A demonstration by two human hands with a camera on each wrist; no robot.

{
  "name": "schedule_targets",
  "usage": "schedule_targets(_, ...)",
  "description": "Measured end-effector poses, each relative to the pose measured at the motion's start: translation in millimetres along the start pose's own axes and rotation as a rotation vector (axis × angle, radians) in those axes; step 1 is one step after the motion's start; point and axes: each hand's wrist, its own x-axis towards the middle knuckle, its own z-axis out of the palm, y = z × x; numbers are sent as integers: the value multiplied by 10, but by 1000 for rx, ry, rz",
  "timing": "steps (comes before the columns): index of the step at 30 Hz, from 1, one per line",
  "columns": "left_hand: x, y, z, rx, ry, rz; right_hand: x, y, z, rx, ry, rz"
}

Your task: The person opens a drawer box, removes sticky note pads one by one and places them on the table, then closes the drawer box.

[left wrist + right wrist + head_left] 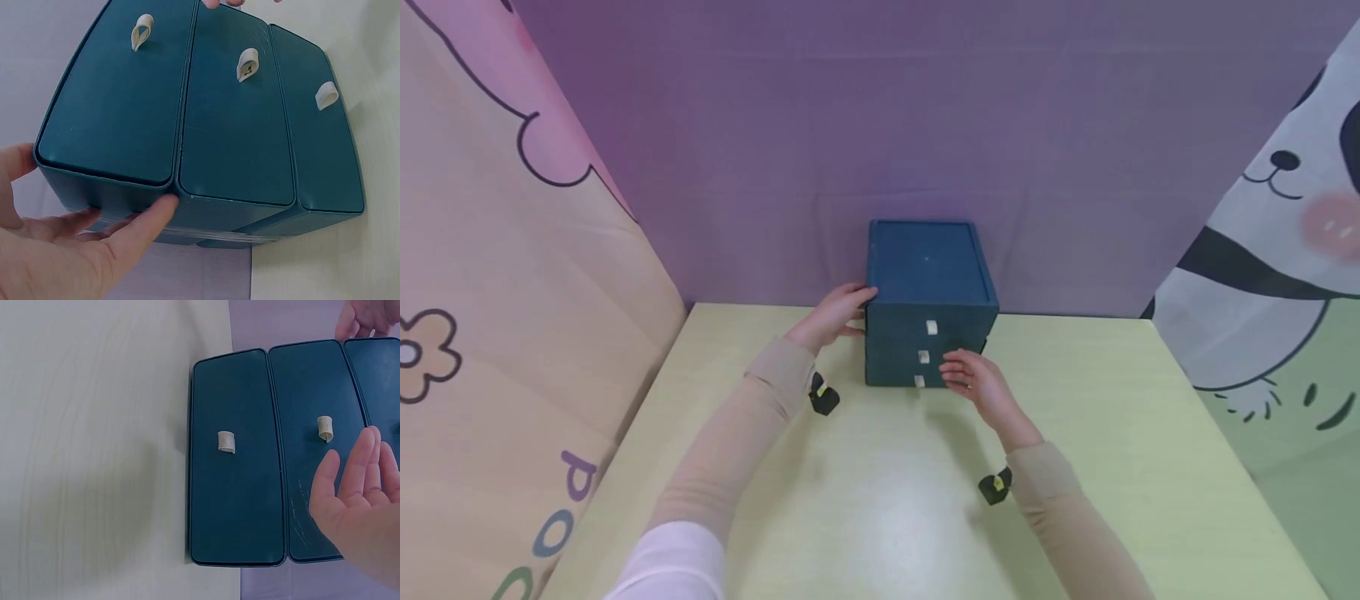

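A dark teal three-drawer box [928, 262] stands at the back of the table, each drawer front carrying a small pale pull tab. My left hand [838, 312] rests against the box's left side. In the left wrist view its fingers [140, 231] lie fairly straight along that side wall, the thumb near the top edge. My right hand [977, 383] is in front of the drawers, toward the right, holding nothing. Its relaxed fingers [359, 462] are close to the middle drawer's tab [325, 429]. All three drawers look closed.
The pale wooden table [880, 500] extends toward me. A purple cloth backdrop [925, 125] hangs right behind the box. Printed cloths hang on both sides, with a panda figure [1247, 258] on the right. A small black wrist device [824, 396] shows beside each forearm.
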Motion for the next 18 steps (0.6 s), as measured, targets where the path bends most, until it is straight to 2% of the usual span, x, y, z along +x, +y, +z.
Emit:
schedule_targets(4,8,9,-9,-2,-1,0,16,5,8,30,-1,21)
schedule_targets(10,9,13,1,43,14,17,78,1,74,180,-26,56)
schedule_targets(18,4,7,34,48,56,35,152,-130,152,196,-63,86)
